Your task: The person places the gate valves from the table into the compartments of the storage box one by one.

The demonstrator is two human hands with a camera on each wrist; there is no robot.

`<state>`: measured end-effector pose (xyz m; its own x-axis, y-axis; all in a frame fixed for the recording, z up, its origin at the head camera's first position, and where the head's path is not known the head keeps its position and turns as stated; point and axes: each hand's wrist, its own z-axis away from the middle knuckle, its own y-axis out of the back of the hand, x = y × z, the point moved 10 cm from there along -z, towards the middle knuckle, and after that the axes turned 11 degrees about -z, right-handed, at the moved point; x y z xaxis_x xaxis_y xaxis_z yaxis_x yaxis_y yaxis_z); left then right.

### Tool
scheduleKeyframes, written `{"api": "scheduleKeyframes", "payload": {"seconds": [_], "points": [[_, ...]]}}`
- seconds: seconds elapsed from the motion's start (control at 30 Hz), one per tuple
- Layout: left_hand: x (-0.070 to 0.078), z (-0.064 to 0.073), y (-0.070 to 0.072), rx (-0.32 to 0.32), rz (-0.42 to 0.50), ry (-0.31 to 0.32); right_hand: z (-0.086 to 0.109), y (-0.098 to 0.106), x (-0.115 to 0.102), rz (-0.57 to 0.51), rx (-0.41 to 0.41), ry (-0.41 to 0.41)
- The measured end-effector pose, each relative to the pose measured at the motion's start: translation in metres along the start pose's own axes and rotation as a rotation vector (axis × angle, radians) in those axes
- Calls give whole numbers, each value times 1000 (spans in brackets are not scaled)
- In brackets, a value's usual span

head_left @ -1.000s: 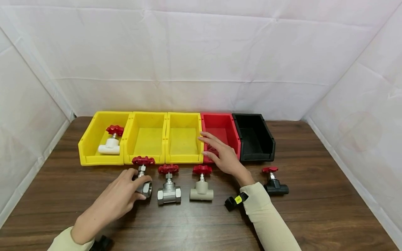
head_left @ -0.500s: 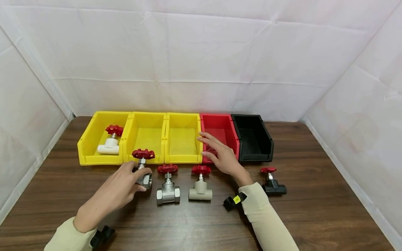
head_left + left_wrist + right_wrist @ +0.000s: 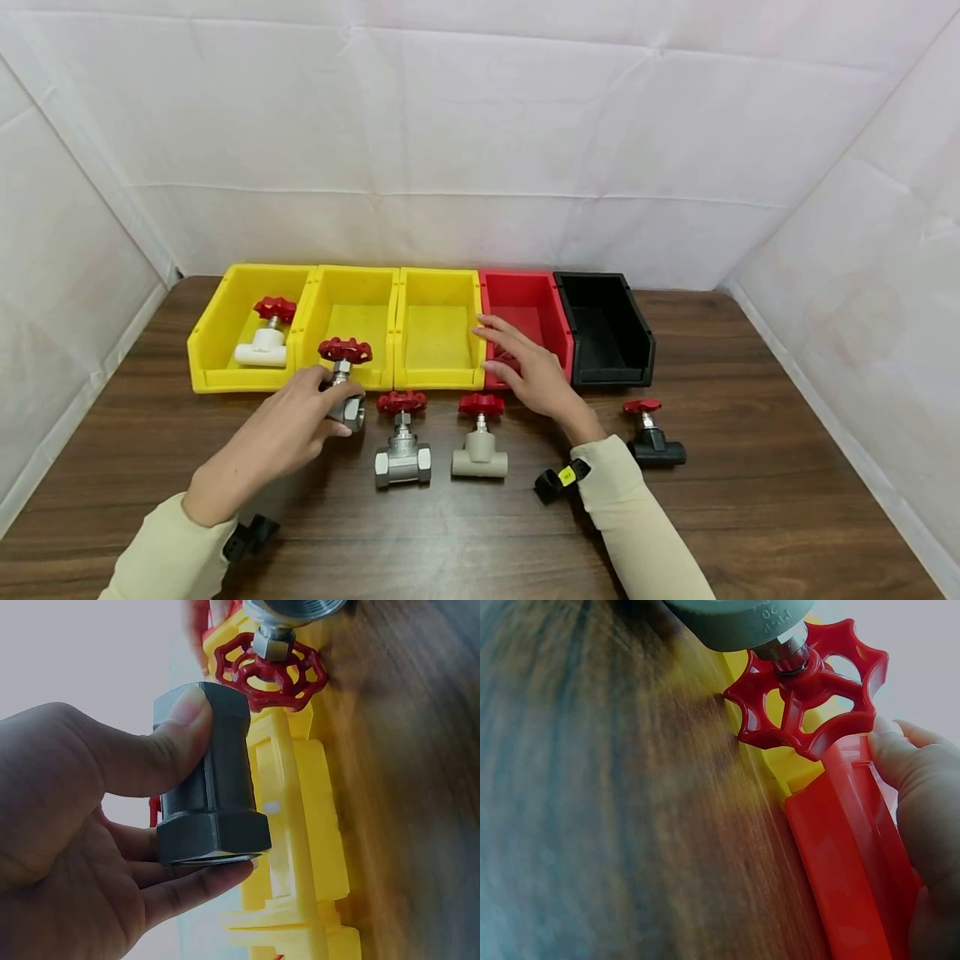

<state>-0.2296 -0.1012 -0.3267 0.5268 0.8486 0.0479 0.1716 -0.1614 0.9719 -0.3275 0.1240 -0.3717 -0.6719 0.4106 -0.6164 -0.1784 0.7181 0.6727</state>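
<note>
My left hand (image 3: 277, 429) grips a metal gate valve (image 3: 214, 776) by its body, thumb across one side and fingers behind. Its red handwheel (image 3: 345, 350) points up and overlaps the front lip of the second yellow bin (image 3: 358, 325) in the head view. My right hand (image 3: 534, 373) lies over the red bin (image 3: 517, 287), with its extended fingertips at the wall shared with the third yellow bin (image 3: 437, 329). A second metal valve (image 3: 402, 458) and a beige plastic valve (image 3: 480, 457) stand on the table between my hands.
A white valve (image 3: 264, 346) lies in the leftmost yellow bin (image 3: 243, 379). At the right end of the row is a black bin (image 3: 603, 325), with a black valve (image 3: 656, 450) on the wooden table (image 3: 450, 550) before it. White sheeting (image 3: 480, 125) encloses the table.
My left hand has lifted the metal gate valve off the table and carried it up toward the second yellow bin. The right hand has stayed in place.
</note>
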Motion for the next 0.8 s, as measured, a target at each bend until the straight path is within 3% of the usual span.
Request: {"api": "scheduleKeyframes", "payload": {"seconds": [0.2,0.8], "points": [[0,-11,1,-1,0,-23,1,2,2,-3,0,-8],[-13,-38,0,-34,10,-5,0,-1,2,3,-13,2]]}}
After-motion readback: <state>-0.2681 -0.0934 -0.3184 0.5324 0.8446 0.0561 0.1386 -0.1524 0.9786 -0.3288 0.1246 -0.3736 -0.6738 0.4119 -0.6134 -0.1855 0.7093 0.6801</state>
